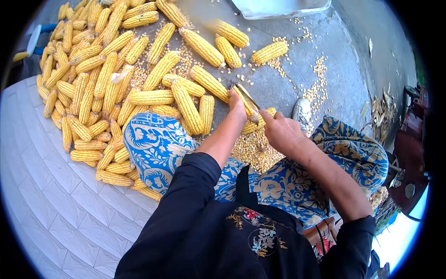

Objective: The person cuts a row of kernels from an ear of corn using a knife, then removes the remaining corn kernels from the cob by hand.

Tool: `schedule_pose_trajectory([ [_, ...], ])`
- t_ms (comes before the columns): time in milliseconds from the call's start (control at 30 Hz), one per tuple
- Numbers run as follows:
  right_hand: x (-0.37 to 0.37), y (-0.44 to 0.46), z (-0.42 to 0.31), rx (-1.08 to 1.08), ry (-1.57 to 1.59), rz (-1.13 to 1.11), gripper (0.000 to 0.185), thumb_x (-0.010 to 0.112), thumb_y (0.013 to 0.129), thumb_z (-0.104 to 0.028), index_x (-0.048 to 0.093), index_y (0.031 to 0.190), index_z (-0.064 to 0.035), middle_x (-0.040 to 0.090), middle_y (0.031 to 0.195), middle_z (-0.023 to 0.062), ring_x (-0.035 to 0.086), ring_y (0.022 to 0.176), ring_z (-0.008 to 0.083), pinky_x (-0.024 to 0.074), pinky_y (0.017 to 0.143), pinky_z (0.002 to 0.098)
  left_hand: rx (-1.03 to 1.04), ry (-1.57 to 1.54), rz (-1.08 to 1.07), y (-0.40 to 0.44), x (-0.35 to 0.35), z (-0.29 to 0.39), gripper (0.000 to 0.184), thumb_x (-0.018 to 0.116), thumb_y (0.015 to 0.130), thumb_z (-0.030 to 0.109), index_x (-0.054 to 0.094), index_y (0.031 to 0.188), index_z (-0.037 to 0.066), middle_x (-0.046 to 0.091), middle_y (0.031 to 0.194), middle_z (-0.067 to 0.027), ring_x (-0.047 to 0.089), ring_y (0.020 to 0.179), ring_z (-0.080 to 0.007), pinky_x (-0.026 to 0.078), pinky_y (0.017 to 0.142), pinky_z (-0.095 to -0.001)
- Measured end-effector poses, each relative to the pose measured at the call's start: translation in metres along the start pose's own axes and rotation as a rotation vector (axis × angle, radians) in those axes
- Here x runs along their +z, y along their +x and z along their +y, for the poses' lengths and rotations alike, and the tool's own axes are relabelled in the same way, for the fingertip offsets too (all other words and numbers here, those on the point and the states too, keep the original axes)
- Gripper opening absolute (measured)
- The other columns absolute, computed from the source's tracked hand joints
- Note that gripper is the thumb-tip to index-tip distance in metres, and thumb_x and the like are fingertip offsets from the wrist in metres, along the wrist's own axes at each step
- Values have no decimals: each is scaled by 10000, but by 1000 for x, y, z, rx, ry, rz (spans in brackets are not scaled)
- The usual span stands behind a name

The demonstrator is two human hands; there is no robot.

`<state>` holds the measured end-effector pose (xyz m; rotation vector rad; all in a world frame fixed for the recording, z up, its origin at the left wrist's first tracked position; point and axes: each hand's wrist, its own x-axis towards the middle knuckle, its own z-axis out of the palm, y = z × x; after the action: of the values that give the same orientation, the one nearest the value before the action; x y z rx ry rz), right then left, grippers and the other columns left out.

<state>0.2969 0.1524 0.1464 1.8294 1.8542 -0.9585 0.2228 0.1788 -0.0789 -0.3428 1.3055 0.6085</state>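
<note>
Corncob (245, 103) fills curled left hand (237, 101); right fist (281, 132) grips tool (248, 96).

Bright, diffuse daylight covers the concrete floor (265, 76) with soft shadows, burning out white beyond its lower right edge; haze blurs a corn cob (233, 34) near the far edge, and fisheye distortion bows the pale tiles (60, 186) inside black corners

Grey concrete floor (346, 56); pale tiled surface (69, 209) left; bright daylight (399, 242) lower right.

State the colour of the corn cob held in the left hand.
Yellow; the corn cob shows best in the head view.
</note>
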Motion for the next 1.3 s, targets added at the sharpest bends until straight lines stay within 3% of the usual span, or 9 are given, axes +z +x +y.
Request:
schedule_pose_trajectory([
  [200,-67,-36,12,30,113,-25,360,430,861,-188,462,1211,-109,602,875,184,610,809,348,483,736,444,-140,137,-36,-29,14,24,581,214,889,525,435,1225,106,510,1120,-135,561,848,-305,486,664,-461],
  [400,-61,8,43,-19,135,230,369,434,848,-169,455,1212,-115,576,963,197,594,839,358,476,747,439,-61,147,-173,-66,33,40,648,299,844,610,410,1257,123,498,1091,-111,526,833,-265,465,722,-432],
  [600,-43,48,45,-186,115,331,463,491,800,-64,402,1241,-171,526,993,134,551,938,308,463,776,406,467,-169,-243,-127,31,132,502,410,843,513,480,1108,93,539,913,-86,539,796,-206,471,716,-346],
  [900,-22,111,-10,-434,46,401,440,524,778,-47,456,1201,-151,539,974,113,544,958,286,458,778,401,811,-436,-402,-224,-16,210,525,611,798,351,441,1213,76,502,1164,-92,488,1056,-236,407,914,-422],
  [1000,-33,122,-31,-558,82,410,534,574,762,-68,399,1261,-136,504,1102,122,506,1019,298,405,858,413,1042,-408,-384,-245,-50,236,499,632,790,331,468,1187,78,541,1121,-84,522,1014,-251,449,872,-428],
  [1133,-27,136,-45,-548,117,525,488,530,877,-259,365,1320,-137,373,1303,161,439,1149,302,371,955,365,1046,-397,-396,-256,-62,239,482,640,789,300,475,1176,65,550,1108,-97,542,988,-250,474,836,-417],
  [1167,-50,126,-52,-510,543,115,480,418,935,-370,366,1318,-86,385,1312,166,445,1164,283,360,980,353,994,-334,-438,-251,-58,233,472,642,787,276,476,1170,57,553,1100,-97,550,979,-240,479,832,-412],
  [1267,-96,80,-67,-295,1017,-162,582,379,933,-454,352,1310,-12,448,1261,155,474,1136,242,420,916,335,896,-89,-514,-244,-39,211,445,648,768,199,478,1145,35,559,1047,-92,571,938,-209,493,825,-399],
  [1300,-102,74,-64,-380,1118,-224,684,374,909,-527,345,1295,38,529,1134,151,556,1018,214,476,810,315,897,-91,-529,-243,-31,206,445,648,768,199,478,1145,35,559,1047,-92,571,938,-209,493,825,-399],
])
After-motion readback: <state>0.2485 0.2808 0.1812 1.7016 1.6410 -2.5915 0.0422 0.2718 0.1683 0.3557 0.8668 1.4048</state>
